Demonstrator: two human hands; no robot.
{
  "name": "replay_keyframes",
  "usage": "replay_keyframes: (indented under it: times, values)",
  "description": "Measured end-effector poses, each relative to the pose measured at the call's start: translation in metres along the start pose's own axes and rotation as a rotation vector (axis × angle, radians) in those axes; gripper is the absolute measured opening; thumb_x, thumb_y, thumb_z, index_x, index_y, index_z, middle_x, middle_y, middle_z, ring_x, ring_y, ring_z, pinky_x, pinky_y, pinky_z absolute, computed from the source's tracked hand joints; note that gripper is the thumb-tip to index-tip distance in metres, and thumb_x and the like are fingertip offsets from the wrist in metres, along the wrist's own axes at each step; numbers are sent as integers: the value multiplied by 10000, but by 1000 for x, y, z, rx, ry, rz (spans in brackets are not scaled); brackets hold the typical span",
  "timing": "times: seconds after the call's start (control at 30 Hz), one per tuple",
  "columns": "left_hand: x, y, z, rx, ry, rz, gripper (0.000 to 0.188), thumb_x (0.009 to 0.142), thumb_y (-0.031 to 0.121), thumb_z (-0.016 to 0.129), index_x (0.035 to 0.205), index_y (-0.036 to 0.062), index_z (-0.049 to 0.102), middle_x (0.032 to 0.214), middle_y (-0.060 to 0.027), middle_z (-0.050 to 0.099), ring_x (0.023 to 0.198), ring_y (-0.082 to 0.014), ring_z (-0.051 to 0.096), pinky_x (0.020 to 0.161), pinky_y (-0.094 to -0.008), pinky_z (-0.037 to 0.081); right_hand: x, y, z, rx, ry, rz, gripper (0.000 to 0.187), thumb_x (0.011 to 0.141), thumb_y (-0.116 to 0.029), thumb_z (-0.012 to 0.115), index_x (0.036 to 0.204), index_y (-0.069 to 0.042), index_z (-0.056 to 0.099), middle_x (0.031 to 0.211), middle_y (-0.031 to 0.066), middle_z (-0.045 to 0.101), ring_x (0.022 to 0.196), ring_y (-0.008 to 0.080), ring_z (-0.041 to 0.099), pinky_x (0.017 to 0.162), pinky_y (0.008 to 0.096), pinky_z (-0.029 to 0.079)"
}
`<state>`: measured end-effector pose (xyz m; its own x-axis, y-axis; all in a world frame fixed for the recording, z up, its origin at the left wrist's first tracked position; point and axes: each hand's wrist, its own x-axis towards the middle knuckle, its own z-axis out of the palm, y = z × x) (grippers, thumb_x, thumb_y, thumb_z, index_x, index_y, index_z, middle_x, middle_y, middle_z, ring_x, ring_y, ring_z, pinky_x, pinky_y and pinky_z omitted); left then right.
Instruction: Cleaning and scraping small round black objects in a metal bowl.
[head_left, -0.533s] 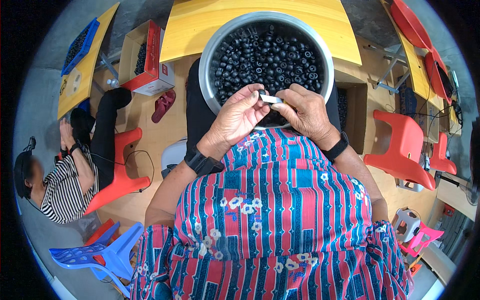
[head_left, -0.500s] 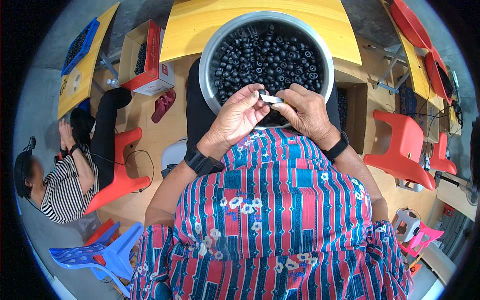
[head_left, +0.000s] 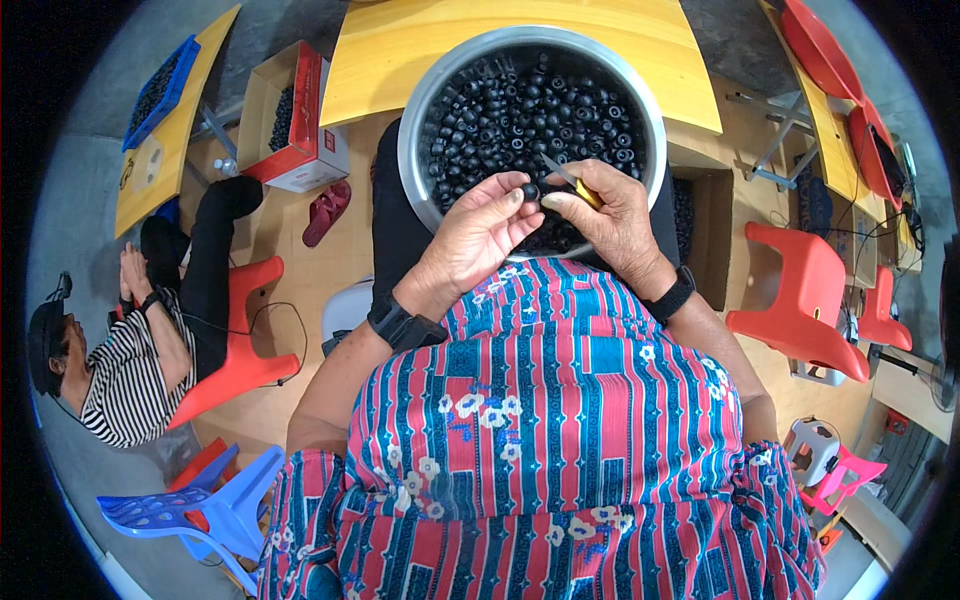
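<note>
A large round metal basin point(head_left: 409, 140) sits at my lap, in front of the yellow table, filled with small black round pieces point(head_left: 540, 112) that have open ends. Over its near side, my left hand point(head_left: 466, 232) pinches one small black round piece point(head_left: 530, 191) between thumb and fingertips. My right hand point(head_left: 622, 222) grips a small knife point(head_left: 588, 193) by its yellow handle. The short blade points up and to the left, apart from the held piece. The right thumb tip is close beside that piece; whether it touches cannot be told.
Beyond the basin is a yellow tabletop point(head_left: 370, 65). An open carton point(head_left: 270, 130) of dark pieces stands left, another carton point(head_left: 710, 230) right. Red stools point(head_left: 795, 290) and a blue chair point(head_left: 190, 510) stand around. At far left a person point(head_left: 140, 370) in stripes sits.
The knife blade, which lay flat across the black piece pointing left, has swung up and away from it. The left hand has hardly moved and still holds the piece.
</note>
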<state>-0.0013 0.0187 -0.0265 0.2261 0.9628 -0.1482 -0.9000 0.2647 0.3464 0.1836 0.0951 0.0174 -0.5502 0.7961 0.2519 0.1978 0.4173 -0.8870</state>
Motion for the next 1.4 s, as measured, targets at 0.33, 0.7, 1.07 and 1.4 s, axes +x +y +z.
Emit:
replay_keyframes:
  times: [0.33,0.7,1.07,1.4]
  values:
    - [0,-2,5,142,47,15,117,964,9,550,1079,23,563,1135,-109,601,1086,-194,602,1027,-334,495,0,-1,1,-10,-89,4,256,770,-171,786,943,-8,693,848,126,675,781,256,655,716,336,508]
    - [-1,-1,2,164,-24,-111,193,1012,163,524,1140,25,567,1058,-74,607,947,-146,596,832,-289,523,0,-5,1,-4,-115,-64,232,803,-108,720,1022,-39,688,884,132,673,827,294,661,747,350,517]
    - [-4,1,0,91,19,-239,273,1000,194,559,1209,18,553,1001,-39,589,828,-93,516,739,-231,467,0,-2,-2,14,-162,-50,271,793,-87,732,1061,-54,700,913,133,685,853,283,670,776,339,519]
    - [-4,0,5,134,15,-214,285,994,159,562,1241,18,547,1033,-30,591,825,-86,511,753,-224,466,1,-2,-3,60,-177,-14,279,792,-105,755,1056,-33,701,938,121,699,873,242,676,787,319,518]
